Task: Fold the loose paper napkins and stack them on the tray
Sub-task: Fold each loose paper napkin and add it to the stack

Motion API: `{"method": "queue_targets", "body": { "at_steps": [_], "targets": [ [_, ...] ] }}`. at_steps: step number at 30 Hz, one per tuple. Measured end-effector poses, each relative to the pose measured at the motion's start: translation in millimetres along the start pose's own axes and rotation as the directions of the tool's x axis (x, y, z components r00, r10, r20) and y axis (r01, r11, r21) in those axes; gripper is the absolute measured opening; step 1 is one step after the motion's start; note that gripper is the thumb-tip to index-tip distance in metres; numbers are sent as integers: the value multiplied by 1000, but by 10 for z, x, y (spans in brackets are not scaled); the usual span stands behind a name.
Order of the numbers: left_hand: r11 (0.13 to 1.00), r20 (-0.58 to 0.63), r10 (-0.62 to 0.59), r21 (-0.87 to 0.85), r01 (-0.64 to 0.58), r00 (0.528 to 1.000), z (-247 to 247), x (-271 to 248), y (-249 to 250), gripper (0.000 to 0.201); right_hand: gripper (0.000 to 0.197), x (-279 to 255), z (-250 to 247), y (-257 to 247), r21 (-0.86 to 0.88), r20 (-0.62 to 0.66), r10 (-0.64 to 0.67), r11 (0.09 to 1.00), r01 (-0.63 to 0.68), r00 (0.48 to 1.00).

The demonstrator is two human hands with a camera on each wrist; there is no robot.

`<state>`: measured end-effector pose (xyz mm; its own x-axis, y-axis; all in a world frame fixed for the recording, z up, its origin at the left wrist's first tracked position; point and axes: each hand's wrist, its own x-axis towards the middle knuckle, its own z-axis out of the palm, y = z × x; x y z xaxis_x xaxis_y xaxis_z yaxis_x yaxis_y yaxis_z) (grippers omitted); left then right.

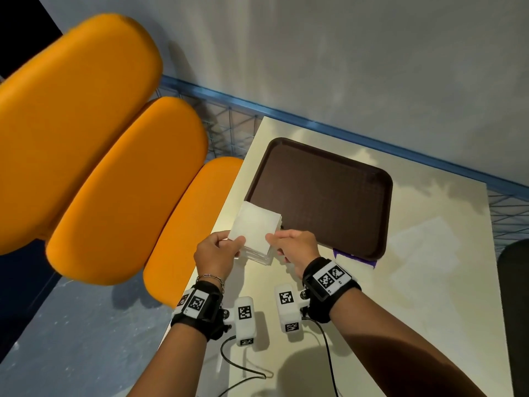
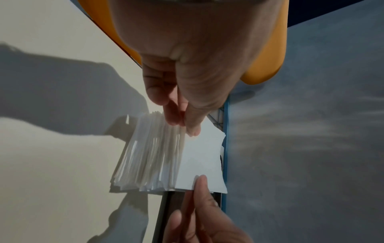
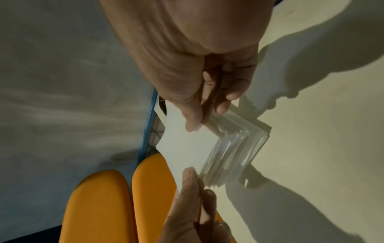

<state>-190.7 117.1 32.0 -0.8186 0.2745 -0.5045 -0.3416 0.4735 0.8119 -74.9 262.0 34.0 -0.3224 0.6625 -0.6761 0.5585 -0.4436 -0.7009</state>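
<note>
I judge the task is only at its beginning. The brown tray [image 1: 320, 196] on the table [image 1: 429, 282] has no napkin stacked on it yet; only the far corner of the lifted sheet reaches over its near-left rim. The pile of napkins [image 2: 149, 156] lies on the table just beside that corner of the tray. My left hand [image 1: 214, 253] pinches the near-left corner of the top napkin [image 1: 254, 227] between thumb and fingers, and my right hand [image 1: 294, 245] pinches the near-right corner in the same way, so the sheet is raised a little from the pile. It is not folded yet. All folding and stacking is left, and the pile looks thick, so many sheets wait.
</note>
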Motion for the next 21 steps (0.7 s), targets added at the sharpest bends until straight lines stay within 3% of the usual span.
{"method": "queue_targets", "body": {
  "at_steps": [10, 13, 15, 18, 21],
  "targets": [
    [999, -46, -41, 31, 43, 998, -13, -6, -9, 47, 26, 83, 9, 78, 28, -35, -3, 1000, 4, 999],
    [997, -72, -53, 56, 57, 996, -27, -63, -10, 56, 30, 28, -206, 114, 1, -60, -60, 998, 60, 996],
    [997, -119, -55, 50, 61, 991, -69, -106, -53, 60, 43, -14, -469, 263, -42, -81, -108, 994, 105, 991],
    [994, -132, 31, 104, -18, 991, -38, -249, -108, 59, 52, -149, -1098, 738, -356, -148, -179, 927, 116, 973],
    [973, -19, 123, 196, -117, 992, 108, -532, -122, 44, 60, -408, -1795, 1264, -691, -224, -220, 722, 5, 949]
  ]
}}
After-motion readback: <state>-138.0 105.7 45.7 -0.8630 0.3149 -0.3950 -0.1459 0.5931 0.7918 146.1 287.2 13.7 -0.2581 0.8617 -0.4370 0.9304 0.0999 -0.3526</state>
